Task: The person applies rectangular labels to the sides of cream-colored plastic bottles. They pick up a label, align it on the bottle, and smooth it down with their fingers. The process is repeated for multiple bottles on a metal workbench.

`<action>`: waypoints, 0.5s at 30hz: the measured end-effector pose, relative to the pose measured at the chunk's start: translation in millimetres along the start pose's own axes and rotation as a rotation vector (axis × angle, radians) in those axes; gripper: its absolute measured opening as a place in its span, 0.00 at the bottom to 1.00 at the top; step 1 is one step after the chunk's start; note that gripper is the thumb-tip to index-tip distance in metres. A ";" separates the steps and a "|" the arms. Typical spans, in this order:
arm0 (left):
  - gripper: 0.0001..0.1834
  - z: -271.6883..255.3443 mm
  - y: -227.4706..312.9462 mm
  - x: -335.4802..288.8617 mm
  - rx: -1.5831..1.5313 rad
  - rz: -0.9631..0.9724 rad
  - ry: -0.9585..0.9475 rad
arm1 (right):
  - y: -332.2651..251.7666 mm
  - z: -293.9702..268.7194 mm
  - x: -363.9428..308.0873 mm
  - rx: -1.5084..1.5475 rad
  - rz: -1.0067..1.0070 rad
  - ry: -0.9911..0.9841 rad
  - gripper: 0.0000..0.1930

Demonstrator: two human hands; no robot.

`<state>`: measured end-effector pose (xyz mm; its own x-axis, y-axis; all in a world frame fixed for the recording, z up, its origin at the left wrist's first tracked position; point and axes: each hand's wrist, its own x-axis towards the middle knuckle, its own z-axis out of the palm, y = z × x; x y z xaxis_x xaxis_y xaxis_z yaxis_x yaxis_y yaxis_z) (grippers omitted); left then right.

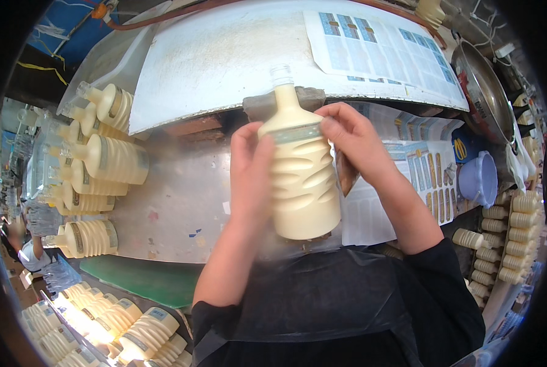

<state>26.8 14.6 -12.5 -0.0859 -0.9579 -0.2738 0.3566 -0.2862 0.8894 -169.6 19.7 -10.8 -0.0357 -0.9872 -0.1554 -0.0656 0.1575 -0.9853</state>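
Observation:
A cream-coloured bottle (pixel 303 177) with swirling grooves and a clear threaded neck stands in front of me, its neck pointing away. A greyish-green label band (pixel 295 133) runs round its shoulder. My left hand (pixel 253 162), slightly blurred, grips the bottle's left side. On the other side, my right hand (pixel 350 134) is closed at the shoulder, thumb and fingers pressed at the label's right end. Beyond the bottle's shoulder lies a grey block-like thing (pixel 258 108), partly hidden.
Several similar labelled bottles (pixel 111 159) lie stacked on the metal table (pixel 175 208) at left. Label sheets (pixel 429 177) lie at right, beside a lilac bucket (pixel 478 178). A raised white board (pixel 224 55) holds another label sheet (pixel 377 49). More bottles (pixel 145 333) fill the lower left.

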 end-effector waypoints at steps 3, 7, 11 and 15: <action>0.15 1.3 6.8 0.6 -0.031 -0.053 -0.002 | 1.2 -31.9 12.3 0.193 0.030 0.060 0.16; 0.15 0.5 4.2 0.6 -0.017 -0.006 -0.032 | -46.1 -9.9 9.8 0.269 -0.123 0.090 0.14; 0.16 -0.5 7.8 1.5 -0.094 -0.091 -0.040 | -65.0 33.5 20.3 -0.044 -0.494 0.273 0.17; 0.17 -3.0 -4.5 6.0 0.002 0.030 -0.061 | -66.7 66.2 20.6 -0.412 -0.532 0.140 0.17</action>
<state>27.5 10.2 -19.2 -0.1317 -0.9656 -0.2241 0.3578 -0.2571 0.8977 -99.9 -12.8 47.1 -0.0207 -0.9248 0.3799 -0.4830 -0.3234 -0.8137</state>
